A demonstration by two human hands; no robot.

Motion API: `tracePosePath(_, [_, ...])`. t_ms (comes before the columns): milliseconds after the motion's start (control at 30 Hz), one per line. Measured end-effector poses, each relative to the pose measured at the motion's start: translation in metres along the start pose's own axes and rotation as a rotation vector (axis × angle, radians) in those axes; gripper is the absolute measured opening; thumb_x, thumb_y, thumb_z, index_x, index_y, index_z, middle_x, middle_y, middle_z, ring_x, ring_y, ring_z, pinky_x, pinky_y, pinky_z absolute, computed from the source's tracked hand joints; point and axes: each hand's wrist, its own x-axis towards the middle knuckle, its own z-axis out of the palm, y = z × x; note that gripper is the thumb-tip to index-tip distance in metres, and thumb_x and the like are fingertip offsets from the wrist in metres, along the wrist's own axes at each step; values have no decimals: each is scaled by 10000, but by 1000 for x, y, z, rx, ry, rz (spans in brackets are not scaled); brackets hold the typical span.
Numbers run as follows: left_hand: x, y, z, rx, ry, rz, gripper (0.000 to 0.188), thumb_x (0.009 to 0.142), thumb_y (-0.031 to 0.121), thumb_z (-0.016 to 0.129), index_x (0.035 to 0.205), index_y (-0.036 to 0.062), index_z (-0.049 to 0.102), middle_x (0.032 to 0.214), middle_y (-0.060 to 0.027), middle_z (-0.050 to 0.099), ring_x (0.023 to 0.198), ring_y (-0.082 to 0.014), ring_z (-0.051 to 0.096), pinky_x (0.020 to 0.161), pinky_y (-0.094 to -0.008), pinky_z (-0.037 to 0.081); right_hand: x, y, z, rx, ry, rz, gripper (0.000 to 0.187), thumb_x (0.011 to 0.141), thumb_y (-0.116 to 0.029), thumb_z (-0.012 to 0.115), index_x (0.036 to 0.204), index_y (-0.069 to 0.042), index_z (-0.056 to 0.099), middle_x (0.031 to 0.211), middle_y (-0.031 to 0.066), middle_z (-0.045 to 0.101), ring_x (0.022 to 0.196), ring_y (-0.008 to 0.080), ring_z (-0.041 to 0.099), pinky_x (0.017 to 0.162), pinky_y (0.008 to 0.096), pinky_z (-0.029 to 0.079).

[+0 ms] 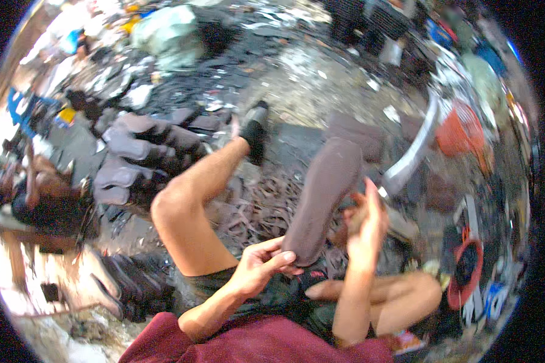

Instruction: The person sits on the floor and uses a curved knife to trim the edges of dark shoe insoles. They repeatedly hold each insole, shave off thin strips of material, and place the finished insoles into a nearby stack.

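Observation:
A long dark brown shoe sole (326, 196) is held up in front of me, tilted, with its wide end away from me. My left hand (263, 263) pinches the narrow near end between thumb and fingers. Close to the sole's right edge is my right hand (366, 227), its fingers curled and partly blurred. A small bright tip (382, 192) shows beside those fingers; what the hand grips I cannot make out. Behind the held sole lie more brown sole pieces (354, 132).
Brown cut strips (260, 206) heap between my legs. Stacked soles (136, 157) stand left, dark ones (130, 284) nearer me. At right are a curved grey strip (419, 142), an orange-red basket (461, 130) and a red round object (465, 272). A pale sack (169, 36) sits far left.

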Motion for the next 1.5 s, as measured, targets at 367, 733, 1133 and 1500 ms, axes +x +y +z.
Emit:
tracePosePath(367, [143, 86, -115, -420, 272, 394, 692, 942, 130, 640, 1486, 3, 230, 1225, -138, 593, 1189, -267, 575, 970, -454, 529, -22, 40, -57, -33, 37, 24, 404, 984, -382, 565, 1251, -79, 575, 710, 28, 562, 508, 121, 503, 443, 268, 397])
tracePosePath(733, [310, -145, 17, 1519, 190, 378, 848, 718, 340, 829, 1403, 51, 422, 1466, -187, 422, 1395, -361, 357, 1138, -504, 307, -23, 21, -89, -18, 165, -39, 312, 960, -250, 614, 1214, -75, 568, 659, 25, 531, 494, 124, 484, 422, 261, 401])
tracePosePath(1133, [167, -99, 56, 782, 255, 383, 1107, 640, 347, 911, 1465, -33, 277, 1281, -207, 500, 1222, -312, 507, 1023, -408, 441, -8, 31, -110, -82, 92, -59, 446, 881, -174, 721, 1273, -37, 558, 979, 66, 666, 688, 74, 556, 503, 213, 448])
tracePosePath(1500, [42, 13, 33, 220, 252, 354, 179, 915, 118, 703, 1055, 7, 705, 1008, -29, 716, 897, -85, 620, 826, -265, 501, -70, 33, -76, -51, -261, 13, 356, 820, -95, 777, 1129, -5, 625, 852, 33, 670, 622, 95, 602, 557, 252, 510])
